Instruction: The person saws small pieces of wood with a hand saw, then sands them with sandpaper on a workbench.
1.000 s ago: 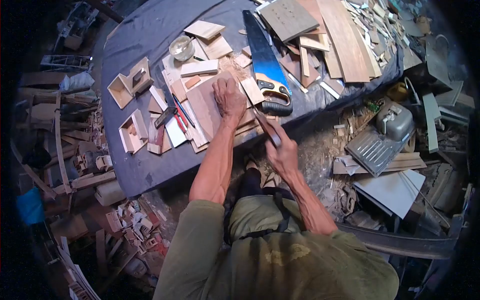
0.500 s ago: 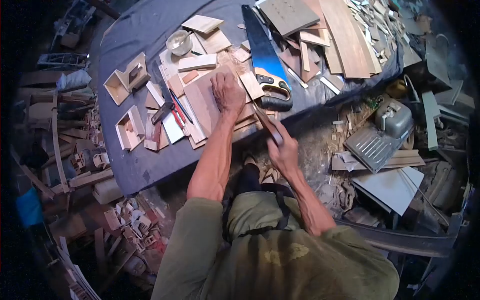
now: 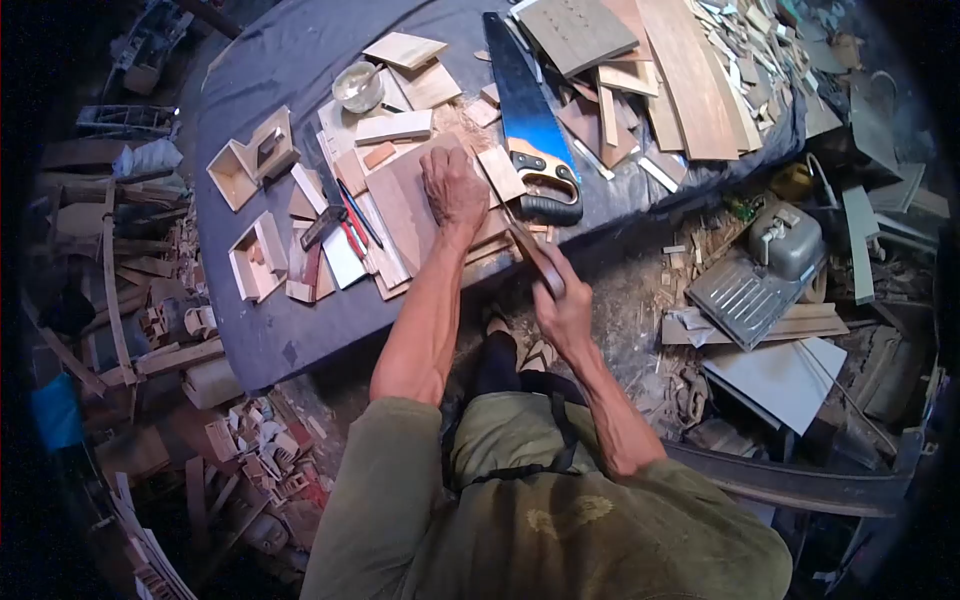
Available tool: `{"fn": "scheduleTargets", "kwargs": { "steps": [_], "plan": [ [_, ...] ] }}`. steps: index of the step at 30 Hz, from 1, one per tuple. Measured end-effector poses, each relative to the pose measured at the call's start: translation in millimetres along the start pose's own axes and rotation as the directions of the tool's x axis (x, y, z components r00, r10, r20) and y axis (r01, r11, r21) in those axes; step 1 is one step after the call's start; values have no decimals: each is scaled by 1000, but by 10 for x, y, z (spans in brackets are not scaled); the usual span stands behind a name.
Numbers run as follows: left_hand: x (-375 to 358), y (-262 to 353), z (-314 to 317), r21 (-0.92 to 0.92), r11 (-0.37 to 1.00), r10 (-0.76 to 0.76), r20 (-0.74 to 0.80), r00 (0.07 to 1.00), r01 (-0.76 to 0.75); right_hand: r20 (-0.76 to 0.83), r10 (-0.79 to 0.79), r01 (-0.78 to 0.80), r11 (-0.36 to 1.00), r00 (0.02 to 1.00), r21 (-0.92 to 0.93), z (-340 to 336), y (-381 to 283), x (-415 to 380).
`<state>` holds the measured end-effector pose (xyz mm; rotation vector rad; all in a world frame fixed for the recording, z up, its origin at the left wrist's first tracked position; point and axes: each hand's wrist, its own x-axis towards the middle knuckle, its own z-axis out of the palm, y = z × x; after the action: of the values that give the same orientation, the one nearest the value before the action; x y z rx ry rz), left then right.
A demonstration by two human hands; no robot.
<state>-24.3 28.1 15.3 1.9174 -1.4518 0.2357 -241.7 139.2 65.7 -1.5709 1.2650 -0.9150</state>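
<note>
My left hand [image 3: 455, 190], fingers curled, presses down on a flat brown wooden board [image 3: 395, 195] near the table's front edge. Just right of it lies a small pale wood block [image 3: 501, 172]. My right hand [image 3: 566, 305] is closed round the wooden handle of a thin-bladed saw [image 3: 537, 252], seen nearly edge-on. Its blade runs up to the right side of the stacked boards, by my left hand. How far the teeth reach into the wood is hidden.
A larger blue-bladed handsaw [image 3: 540, 130] lies just to the right. Red pliers [image 3: 352, 235], small wooden boxes [image 3: 258, 255] and a glass jar [image 3: 358, 88] stand left on the cloth-covered table [image 3: 275, 345]. Offcuts pile up at the back right; a metal sink [image 3: 745, 290] sits on the floor.
My right hand and the saw have shifted very slightly down and left. My left hand stays on the board.
</note>
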Motion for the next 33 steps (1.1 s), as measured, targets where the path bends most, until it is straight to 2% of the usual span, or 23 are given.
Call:
{"fn": "scheduleTargets", "kwargs": {
  "steps": [1, 3, 6, 7, 8, 11, 12, 13, 15, 16, 19, 20, 23, 24, 26, 28, 31, 33],
  "plan": [
    [-51, 18, -18, 14, 1000, -22, 4, 1000, 22, 82, 172, -173, 985, 982, 3, 7, -109, 51],
    [13, 69, -7, 33, 998, -57, -16, 998, 58, -16, 36, -36, 999, 999, 11, -13, 27, -188],
    [1, 51, -24, 31, 999, -43, 3, 999, 43, -78, -147, 147, 989, 986, -3, 53, 116, -212],
    [-14, 62, -14, 27, 998, -50, 10, 999, 49, -7, -37, 37, 999, 999, -11, 47, -65, 44],
    [-23, 67, -20, 26, 998, -55, 18, 998, 55, 2, -69, 69, 997, 998, -20, 113, -172, 265],
    [0, 48, 9, -5, 999, -50, -29, 998, 50, -55, -110, 107, 992, 992, -65, 35, 14, -82],
    [25, 61, 12, -19, 998, -59, -63, 996, 58, -110, -250, 250, 968, 962, -14, -3, -15, -137],
    [70, 17, 3, -7, 999, -47, -60, 997, 46, -121, -290, 288, 957, 949, -33, 14, -12, -106],
    [4, 11, -31, 4, 1000, -15, -4, 1000, 15, 0, -47, 47, 997, 999, -60, 77, -127, 166],
    [6, 20, -9, 16, 1000, -19, -24, 1000, 20, -14, -47, 47, 999, 999, -20, 145, -235, 290],
    [20, 17, 35, -5, 1000, -20, -83, 996, 19, -85, -179, 175, 983, 980, -54, 20, -101, -52],
    [24, 32, 29, -1, 999, -34, -83, 996, 34, -75, -152, 155, 987, 986, 38, -3, -10, -129],
    [3, 10, 18, -30, 999, -25, -42, 999, 24, -7, -11, 11, 999, 1000, -44, 15, -152, 30],
    [0, 12, 17, 9, 1000, -29, -28, 999, 29, -44, -129, 128, 991, 991, -30, 66, -101, 114],
    [-11, 59, -9, 11, 999, -43, -59, 997, 44, -32, -54, 53, 998, 998, -13, 29, -152, 51],
    [23, 42, 11, -13, 999, -30, -82, 996, 30, -54, -86, 85, 996, 995, -16, 9, -144, 36],
    [3, 0, 31, -15, 999, -34, -31, 999, 34, -20, -94, 92, 992, 995, -83, 99, -179, 158],
    [-14, -17, 28, -8, 999, -42, -19, 999, 42, 26, -25, 26, 997, 999, -68, 120, -319, 282]
  ]
}}
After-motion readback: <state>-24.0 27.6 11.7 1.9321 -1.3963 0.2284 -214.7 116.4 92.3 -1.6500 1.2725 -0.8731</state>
